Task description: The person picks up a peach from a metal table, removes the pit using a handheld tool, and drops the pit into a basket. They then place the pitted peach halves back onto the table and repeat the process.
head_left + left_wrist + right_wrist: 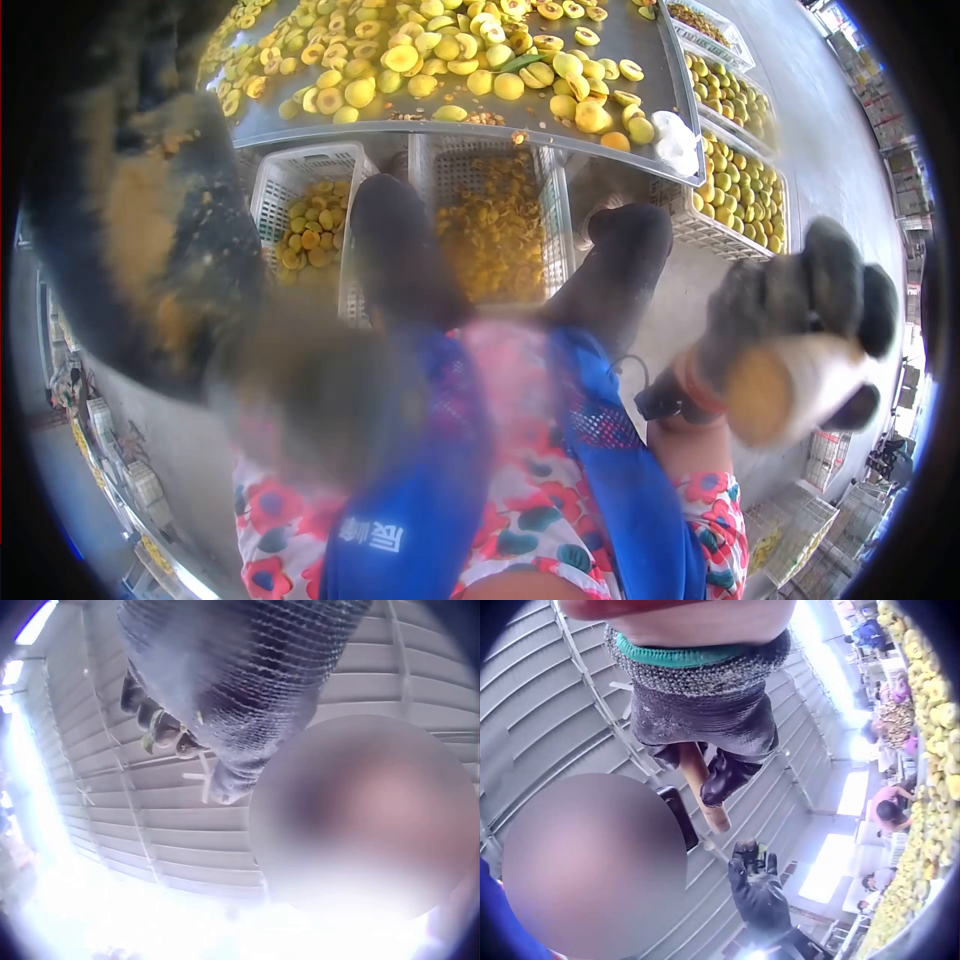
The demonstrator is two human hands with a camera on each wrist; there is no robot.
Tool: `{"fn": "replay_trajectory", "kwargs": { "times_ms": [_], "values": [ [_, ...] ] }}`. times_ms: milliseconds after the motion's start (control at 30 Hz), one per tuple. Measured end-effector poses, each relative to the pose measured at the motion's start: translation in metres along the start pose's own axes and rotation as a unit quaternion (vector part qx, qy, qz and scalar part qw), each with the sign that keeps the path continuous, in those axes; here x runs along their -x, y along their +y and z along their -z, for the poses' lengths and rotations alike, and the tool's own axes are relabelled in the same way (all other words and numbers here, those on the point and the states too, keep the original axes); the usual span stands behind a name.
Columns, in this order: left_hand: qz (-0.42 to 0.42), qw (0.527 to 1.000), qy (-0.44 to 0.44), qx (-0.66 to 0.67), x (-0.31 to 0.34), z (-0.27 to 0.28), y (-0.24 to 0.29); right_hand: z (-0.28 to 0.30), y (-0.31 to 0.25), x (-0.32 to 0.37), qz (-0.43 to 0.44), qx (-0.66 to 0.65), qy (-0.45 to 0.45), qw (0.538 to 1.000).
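At right of frame, the wooden handle, likely stiff and light, is suitably gripped round its shaft by the right hand; the left hand's closure cannot be determined.

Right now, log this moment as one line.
right hand: grips wooden rod | left hand: gloved, grip unclear | halved fruit: on table | white crates: fruit inside

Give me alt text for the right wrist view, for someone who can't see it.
A dark-gloved right hand grips a wooden rod under a ribbed roof, with the gloved left hand nearby. Yellow fruit fills the right edge, with several people alongside.
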State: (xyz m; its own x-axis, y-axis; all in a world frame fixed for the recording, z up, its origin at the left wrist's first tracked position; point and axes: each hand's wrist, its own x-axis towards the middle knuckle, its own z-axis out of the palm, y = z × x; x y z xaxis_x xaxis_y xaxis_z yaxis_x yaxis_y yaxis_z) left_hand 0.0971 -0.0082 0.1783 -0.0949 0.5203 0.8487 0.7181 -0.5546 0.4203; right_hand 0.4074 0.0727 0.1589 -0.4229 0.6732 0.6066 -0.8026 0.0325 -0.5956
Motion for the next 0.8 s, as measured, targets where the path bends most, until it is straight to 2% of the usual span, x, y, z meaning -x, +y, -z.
{"fn": "replay_trajectory", "kwargs": {
  "times_ms": [300, 800],
  "values": [
    [0.098, 0.995, -0.019, -0.017, 0.035, 0.009, -0.019, -0.009, -0.017, 0.01, 0.015, 0.004, -0.009, 1.0],
    [0.142, 0.989, -0.014, -0.038, 0.05, 0.009, -0.033, 0.002, -0.007, 0.011, 0.02, -0.002, -0.022, 1.0]
  ]
}}
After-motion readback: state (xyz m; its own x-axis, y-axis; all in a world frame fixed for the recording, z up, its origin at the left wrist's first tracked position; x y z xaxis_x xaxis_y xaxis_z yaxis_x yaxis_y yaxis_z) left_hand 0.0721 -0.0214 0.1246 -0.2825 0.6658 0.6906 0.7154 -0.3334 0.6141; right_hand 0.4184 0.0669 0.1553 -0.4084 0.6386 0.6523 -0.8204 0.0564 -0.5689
